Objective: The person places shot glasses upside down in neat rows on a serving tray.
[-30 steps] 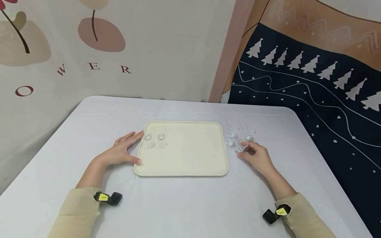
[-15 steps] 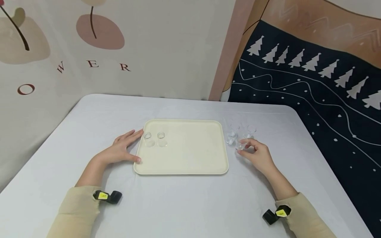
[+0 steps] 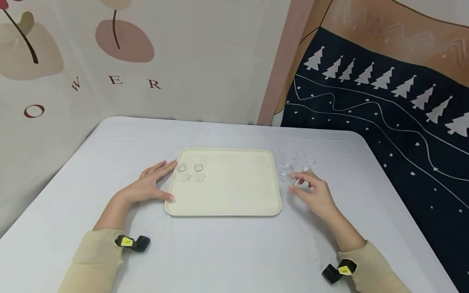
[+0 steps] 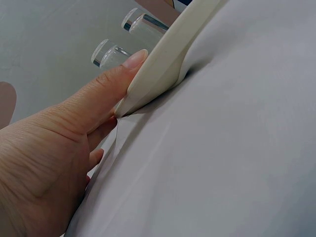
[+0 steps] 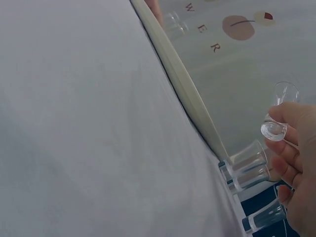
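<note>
In the head view my left hand point(image 3: 152, 185) rests at the left edge of a cream tray point(image 3: 238, 183), fingers extended, thumb on the rim. Two clear shot glasses point(image 3: 199, 173) stand upside down on the tray's left part; their thick bases point(image 4: 103, 52) point up in the left wrist view. Beyond the tray's right edge, my right hand point(image 3: 315, 193) pinches another shot glass point(image 5: 274, 129) between thumb and fingers. That one is lifted off the table and tilted, its thick base turned toward the right wrist camera.
Three more shot glasses point(image 5: 249, 170) stand upright on the white tablecloth point(image 3: 227, 252), close to the tray's right edge and just behind the right hand. A pale wall hanging point(image 3: 205, 61) and a dark one with trees point(image 3: 351, 110) hang behind the table.
The right hand has raised the shot glass from the table, shifted slightly left with it and tipped it over from upright. The left hand and the tray keep their places.
</note>
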The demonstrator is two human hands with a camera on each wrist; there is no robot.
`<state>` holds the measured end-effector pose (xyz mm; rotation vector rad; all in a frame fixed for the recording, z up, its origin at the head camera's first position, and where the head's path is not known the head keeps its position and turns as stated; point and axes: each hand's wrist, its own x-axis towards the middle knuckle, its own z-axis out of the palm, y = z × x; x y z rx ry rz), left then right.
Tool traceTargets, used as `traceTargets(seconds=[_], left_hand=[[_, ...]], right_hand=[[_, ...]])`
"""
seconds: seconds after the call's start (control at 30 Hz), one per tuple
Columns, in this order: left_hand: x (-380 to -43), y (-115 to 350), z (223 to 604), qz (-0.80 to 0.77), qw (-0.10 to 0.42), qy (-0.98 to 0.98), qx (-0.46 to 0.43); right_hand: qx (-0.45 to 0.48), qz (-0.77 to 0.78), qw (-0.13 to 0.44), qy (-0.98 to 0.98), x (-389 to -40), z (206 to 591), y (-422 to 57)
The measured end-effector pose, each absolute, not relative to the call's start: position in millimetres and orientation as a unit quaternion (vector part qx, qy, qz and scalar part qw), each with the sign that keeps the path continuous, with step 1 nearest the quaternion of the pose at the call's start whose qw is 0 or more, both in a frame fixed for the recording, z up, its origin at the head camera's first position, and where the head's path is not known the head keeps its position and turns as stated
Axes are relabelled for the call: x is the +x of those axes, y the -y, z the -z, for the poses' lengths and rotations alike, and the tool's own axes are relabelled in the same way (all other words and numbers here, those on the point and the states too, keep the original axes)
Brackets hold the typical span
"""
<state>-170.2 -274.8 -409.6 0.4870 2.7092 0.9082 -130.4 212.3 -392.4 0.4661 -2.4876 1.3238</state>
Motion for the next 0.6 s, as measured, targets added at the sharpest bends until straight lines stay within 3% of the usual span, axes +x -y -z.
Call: traceTargets(seconds=[0.17,0.6], left_hand=[[-170,274,409,-0.309,0.123,-0.928,0.167],[-169,275,410,-0.311,0.123,-0.93,0.154]], right_hand=[[0.18,-0.446,0.16,0.862,-122,376,-202],[0.209,-0.446,0.18,0.851,-128,376,-200]])
